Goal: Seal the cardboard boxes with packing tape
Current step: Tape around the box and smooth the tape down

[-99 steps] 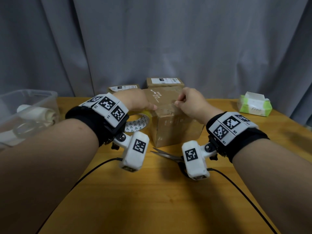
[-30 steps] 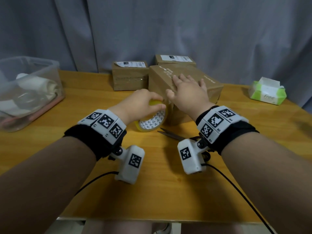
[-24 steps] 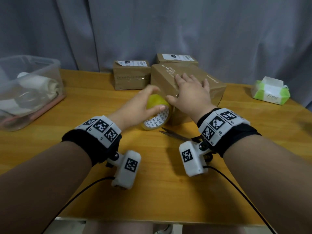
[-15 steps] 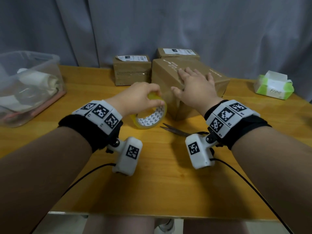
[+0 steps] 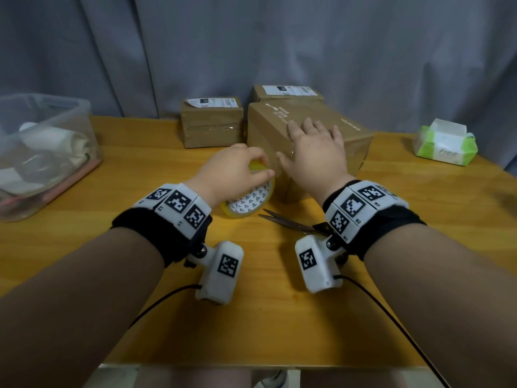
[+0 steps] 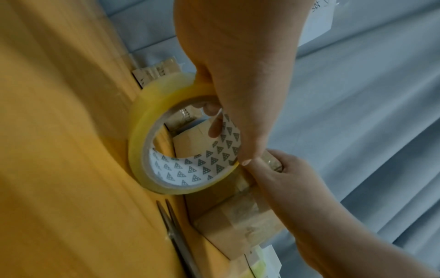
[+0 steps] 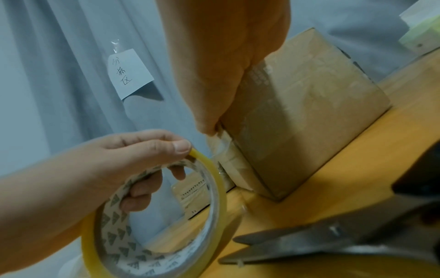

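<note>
While right hand point(image 5: 316, 152) lies flat on box point(image 5: 352, 141), left hand point(image 5: 232, 169) grips tape roll point(image 5: 249, 203).

- A wooden tabletop point(image 5: 279, 317) in a warm yellow-brown, its near edge showing at the bottom of the head view.
- A grey curtain point(image 5: 307, 46) hanging in folds behind the tabletop's far edge.
- A clear plastic bin point(image 5: 42, 152) at the far left of the tabletop, holding white rolled or bundled items that cannot be made out clearly; its base looks pinkish.
- A pack of tissues point(image 5: 444, 144) in a green and white wrapper with the word "free" on it, at the far right.
- A white paper note point(image 7: 131, 73) with handwritten characters, stuck to the curtain with clear tape.
- Black cables point(image 5: 391, 312) running across the tabletop toward its near edge.
</note>
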`<state>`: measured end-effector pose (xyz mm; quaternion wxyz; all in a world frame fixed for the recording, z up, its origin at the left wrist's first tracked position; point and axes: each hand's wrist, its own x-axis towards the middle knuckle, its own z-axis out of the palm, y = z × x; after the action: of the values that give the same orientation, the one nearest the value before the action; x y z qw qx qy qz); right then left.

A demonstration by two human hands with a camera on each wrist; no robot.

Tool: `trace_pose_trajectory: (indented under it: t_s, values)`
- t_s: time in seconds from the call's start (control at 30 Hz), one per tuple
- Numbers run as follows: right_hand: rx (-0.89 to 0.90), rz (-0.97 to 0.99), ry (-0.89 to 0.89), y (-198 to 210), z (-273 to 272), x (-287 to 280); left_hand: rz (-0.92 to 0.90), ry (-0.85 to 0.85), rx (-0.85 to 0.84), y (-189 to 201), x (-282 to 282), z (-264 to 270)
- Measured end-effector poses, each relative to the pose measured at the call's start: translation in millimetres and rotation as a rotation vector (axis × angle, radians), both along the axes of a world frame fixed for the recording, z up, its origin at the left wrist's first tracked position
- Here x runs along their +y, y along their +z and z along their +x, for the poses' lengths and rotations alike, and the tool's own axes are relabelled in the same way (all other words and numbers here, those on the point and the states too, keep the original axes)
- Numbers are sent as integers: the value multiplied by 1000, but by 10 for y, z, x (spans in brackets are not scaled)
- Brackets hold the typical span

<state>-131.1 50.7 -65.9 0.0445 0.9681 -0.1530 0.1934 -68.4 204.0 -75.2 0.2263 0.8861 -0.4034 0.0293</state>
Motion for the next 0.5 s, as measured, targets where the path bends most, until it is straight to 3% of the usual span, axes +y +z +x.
trace_pose_trajectory:
  t_s: [0.23, 0.33, 0.5]
  values:
    - [-82, 158, 39, 4, 0, 6, -99, 9, 46, -44, 89, 17]
    - [1, 269, 74, 99, -41, -109, -86, 1, 53, -30, 64, 24]
    - [199, 268, 6, 192, -152, -327, -46, 15, 56, 3, 19, 25]
